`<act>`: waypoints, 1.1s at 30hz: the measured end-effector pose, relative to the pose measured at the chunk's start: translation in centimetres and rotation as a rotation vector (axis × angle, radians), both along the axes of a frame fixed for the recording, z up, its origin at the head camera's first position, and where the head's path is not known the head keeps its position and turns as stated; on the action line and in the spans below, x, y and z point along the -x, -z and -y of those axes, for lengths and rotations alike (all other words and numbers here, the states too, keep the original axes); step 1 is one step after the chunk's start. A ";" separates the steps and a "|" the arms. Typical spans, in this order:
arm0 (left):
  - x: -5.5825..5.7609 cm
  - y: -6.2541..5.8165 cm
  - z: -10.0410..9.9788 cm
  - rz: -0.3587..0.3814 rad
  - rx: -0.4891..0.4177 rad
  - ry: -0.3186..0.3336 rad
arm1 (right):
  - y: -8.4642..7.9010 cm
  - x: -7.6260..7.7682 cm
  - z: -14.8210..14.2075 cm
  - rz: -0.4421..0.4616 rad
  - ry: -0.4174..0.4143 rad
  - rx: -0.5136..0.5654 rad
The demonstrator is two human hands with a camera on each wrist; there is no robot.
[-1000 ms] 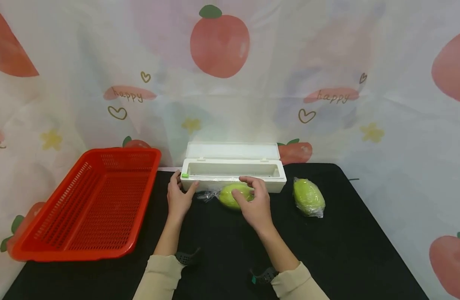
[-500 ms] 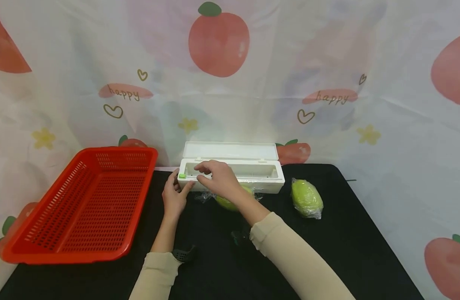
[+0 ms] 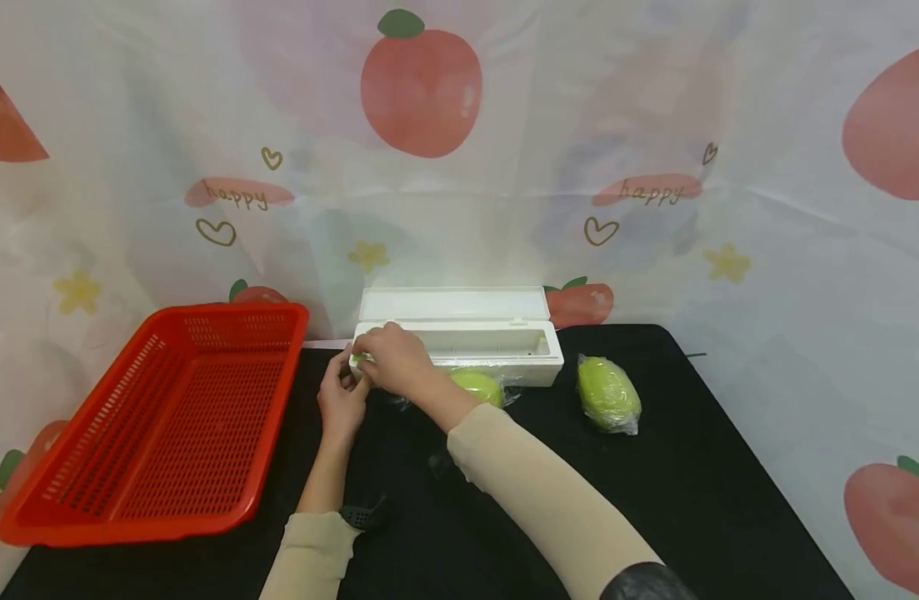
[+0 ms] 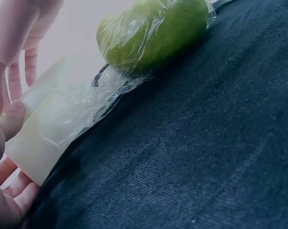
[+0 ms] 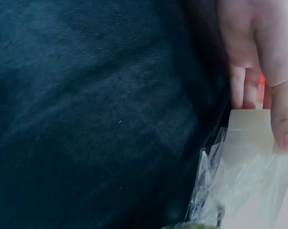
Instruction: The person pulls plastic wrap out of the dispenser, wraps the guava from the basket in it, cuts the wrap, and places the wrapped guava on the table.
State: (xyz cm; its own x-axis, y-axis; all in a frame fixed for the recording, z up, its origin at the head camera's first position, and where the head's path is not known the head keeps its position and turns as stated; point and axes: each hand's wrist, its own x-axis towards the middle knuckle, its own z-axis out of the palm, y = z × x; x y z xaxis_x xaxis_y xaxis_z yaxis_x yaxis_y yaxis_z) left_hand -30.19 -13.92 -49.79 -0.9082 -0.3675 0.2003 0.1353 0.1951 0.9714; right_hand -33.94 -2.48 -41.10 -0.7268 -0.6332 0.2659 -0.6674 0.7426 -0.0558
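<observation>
A long white cling film dispenser (image 3: 515, 372) lies at the table's back edge, its lid (image 3: 453, 305) tilted back. My left hand (image 3: 342, 406) grips its left end, thumb on the front and fingers round the side. Across that same end reaches my right hand (image 3: 396, 360), its fingertips on the small green slide cutter (image 3: 358, 358), which they mostly hide. Against the dispenser's front rests a smooth green fruit (image 4: 156, 36), partly covered by my right forearm in the head view. Clear film (image 4: 94, 98) clings to the fruit and the dispenser's front.
Left of the hands stands a red perforated basket (image 3: 260, 467). A second green fruit (image 3: 609, 394), wrapped in film, lies to the right on the black tablecloth (image 3: 691, 500). A printed curtain (image 3: 504, 225) hangs directly behind the table.
My right hand has moved left from the fruit, across the dispenser, to the green slide cutter at its left end. My left hand keeps its grip there.
</observation>
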 end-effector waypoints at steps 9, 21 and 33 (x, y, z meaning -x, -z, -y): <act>0.1 0.0 -0.1 0.015 0.042 -0.031 | -0.1 0.4 1.3 -0.088 -0.046 -0.027; 0.1 -0.1 -0.9 -0.004 -0.017 -0.001 | 0.7 0.4 -0.8 -0.274 -0.050 -0.033; 0.1 0.0 -0.1 0.007 -0.036 -0.011 | 0.7 0.5 -3.4 -0.232 -0.049 -0.014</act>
State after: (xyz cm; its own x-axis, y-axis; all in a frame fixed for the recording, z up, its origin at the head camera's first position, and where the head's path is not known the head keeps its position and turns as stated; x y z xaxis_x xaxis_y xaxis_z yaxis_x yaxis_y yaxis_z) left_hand -30.34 -13.87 -49.75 -0.9055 -0.3840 0.1805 0.1267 0.1614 0.9787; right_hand -34.40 0.89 -41.77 -0.6153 -0.6714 0.4131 -0.6967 0.7083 0.1134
